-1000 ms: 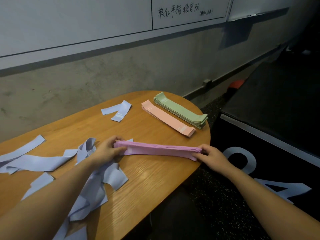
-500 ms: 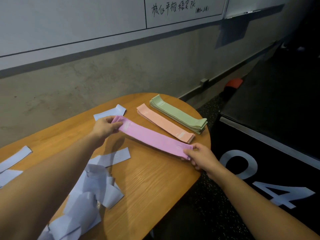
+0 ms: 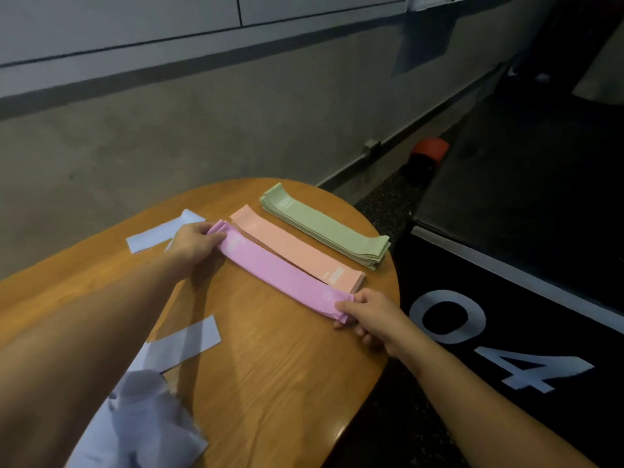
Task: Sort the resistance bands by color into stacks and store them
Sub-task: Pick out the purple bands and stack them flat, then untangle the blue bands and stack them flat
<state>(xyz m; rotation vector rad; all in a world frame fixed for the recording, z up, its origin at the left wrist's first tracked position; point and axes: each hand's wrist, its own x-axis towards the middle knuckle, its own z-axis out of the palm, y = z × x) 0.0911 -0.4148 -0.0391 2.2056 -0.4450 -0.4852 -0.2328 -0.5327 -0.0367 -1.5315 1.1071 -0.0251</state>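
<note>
Both hands are closed on the ends of the pink stack of bands (image 3: 283,271): the far end is pinched by the left hand (image 3: 194,246), with the thumb on top, and the near end is gripped by the right hand (image 3: 369,317), its fingers curled under the edge. The pink stack is laid flat on the wooden table (image 3: 270,383), stretched diagonally between the two hands, just beside the peach stack of bands (image 3: 297,248); along the long edges the two appear to be touching or nearly so. Beyond the peach stack, the green stack of bands (image 3: 326,228) is set parallel to it, near the table's rounded far end. Light blue bands are seen unsorted: one (image 3: 162,233) is spread flat behind the left hand, another (image 3: 184,344) is partly covered by the left forearm, and a crumpled heap (image 3: 141,423) is left at the near edge of the table. Beside the table, a black surface marked with white digits (image 3: 472,336) is visible on the right, and a grey wall (image 3: 202,130) rises behind.
</note>
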